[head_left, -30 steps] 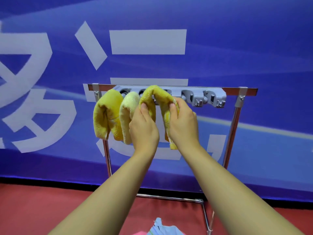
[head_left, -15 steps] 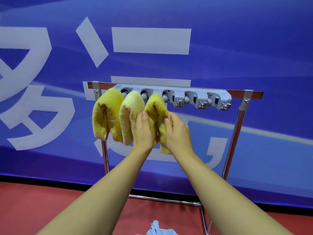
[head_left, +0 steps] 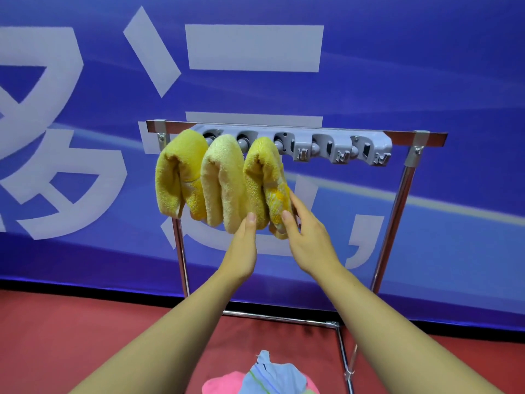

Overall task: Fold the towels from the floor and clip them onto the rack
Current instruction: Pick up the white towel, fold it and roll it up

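- Head view: three folded yellow towels hang side by side from the left clips of the grey clip bar [head_left: 335, 146] on the rack [head_left: 397, 211].
- The left hand [head_left: 241, 248], open, touches the bottom of the third towel [head_left: 260, 180]; the right hand [head_left: 308, 237], fingers loose, brushes its right flap without gripping.
- Below the rack, more towels [head_left: 272, 376] wait on the floor.
- Soft, light terry likely sags; best pinched at the fold.

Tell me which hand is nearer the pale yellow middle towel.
Left. The left hand has its fingertips at the bottom of the pale yellow middle towel; the right hand is farther right, touching the third towel.
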